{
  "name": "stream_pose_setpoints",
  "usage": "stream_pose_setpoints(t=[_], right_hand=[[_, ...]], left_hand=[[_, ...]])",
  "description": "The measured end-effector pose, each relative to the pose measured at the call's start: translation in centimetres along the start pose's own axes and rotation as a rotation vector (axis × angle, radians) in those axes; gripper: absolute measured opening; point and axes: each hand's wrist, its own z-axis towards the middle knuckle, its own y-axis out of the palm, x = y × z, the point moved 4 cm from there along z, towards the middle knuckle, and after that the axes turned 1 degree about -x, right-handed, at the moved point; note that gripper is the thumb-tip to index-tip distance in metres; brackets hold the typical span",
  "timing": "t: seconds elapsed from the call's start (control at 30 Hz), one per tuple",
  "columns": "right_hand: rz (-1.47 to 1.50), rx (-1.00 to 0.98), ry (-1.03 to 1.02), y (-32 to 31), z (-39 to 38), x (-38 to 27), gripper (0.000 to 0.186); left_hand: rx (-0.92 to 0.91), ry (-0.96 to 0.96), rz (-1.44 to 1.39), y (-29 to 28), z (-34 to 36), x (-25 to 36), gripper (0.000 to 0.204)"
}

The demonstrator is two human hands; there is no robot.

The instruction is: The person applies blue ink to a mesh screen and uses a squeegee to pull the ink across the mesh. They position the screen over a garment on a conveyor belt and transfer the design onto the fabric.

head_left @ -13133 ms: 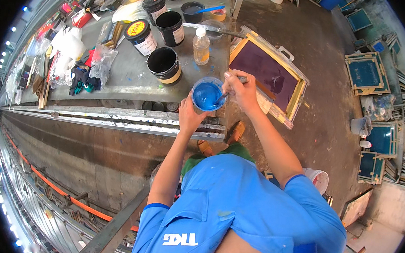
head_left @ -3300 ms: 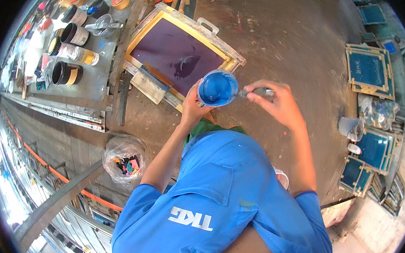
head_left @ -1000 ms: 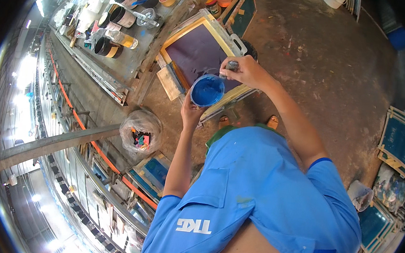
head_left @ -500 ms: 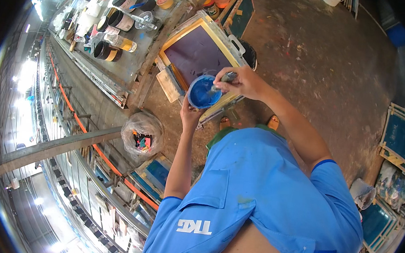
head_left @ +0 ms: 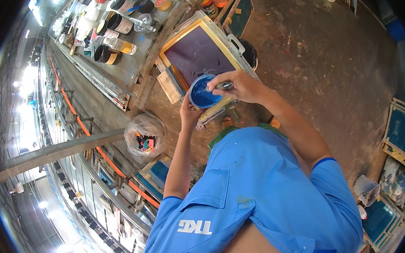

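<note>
My left hand (head_left: 190,112) is closed on the side of a round tub of blue ink (head_left: 198,94), tilted so that its inside shows. Above the tub's right side, my right hand (head_left: 236,85) is closed around the handle of a stirring tool (head_left: 224,85). The tool's lower end is hidden in the tub, so I cannot make out its kind. Just beyond both hands lies a screen printing frame (head_left: 199,52) with a yellowish border and dark purple mesh. The tub overlaps its near edge.
At the upper left, a worktable (head_left: 138,68) bears several ink tubs and a bottle of yellow liquid (head_left: 120,45). A clear-bagged waste bin (head_left: 158,123) stands left of my left forearm. More screen frames (head_left: 403,131) lean at the far right. A dark bucket (head_left: 250,54) sits behind the frame.
My right hand has moved slightly left and down over the tub, with the tool's handle now lying flatter. The left hand and tub have hardly moved.
</note>
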Motion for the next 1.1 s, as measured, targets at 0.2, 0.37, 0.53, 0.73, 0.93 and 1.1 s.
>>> stream_pose_setpoints(t=[0.2,0.37,0.53,0.73,0.93,1.1], right_hand=[[-0.111,-0.239,0.207,-2.1,0.1,-1.1,0.013],[-0.073,-0.089,-0.022,-2.1,1.4,0.6,0.014],[-0.082,-0.023,0.209,-2.4,-0.2,3.5,0.018],[0.143,0.141,0.217,-2.6,-1.1,4.9,0.02],[0.07,0.052,0.304,-2.4,-3.5,7.0,0.019],[0.152,0.245,0.301,-3.7,-6.5,8.3,0.017]], left_hand=[[-0.045,0.044,0.118,-1.3,0.2,0.3,0.094],[-0.081,0.114,0.301,-1.4,0.7,1.7,0.097],[-0.001,0.082,0.424,-1.6,0.6,3.1,0.095],[0.006,0.222,0.625,-1.0,0.6,4.4,0.092],[-0.049,0.128,0.636,0.4,0.9,3.7,0.092],[-0.089,0.202,0.689,2.2,1.1,4.5,0.091]])
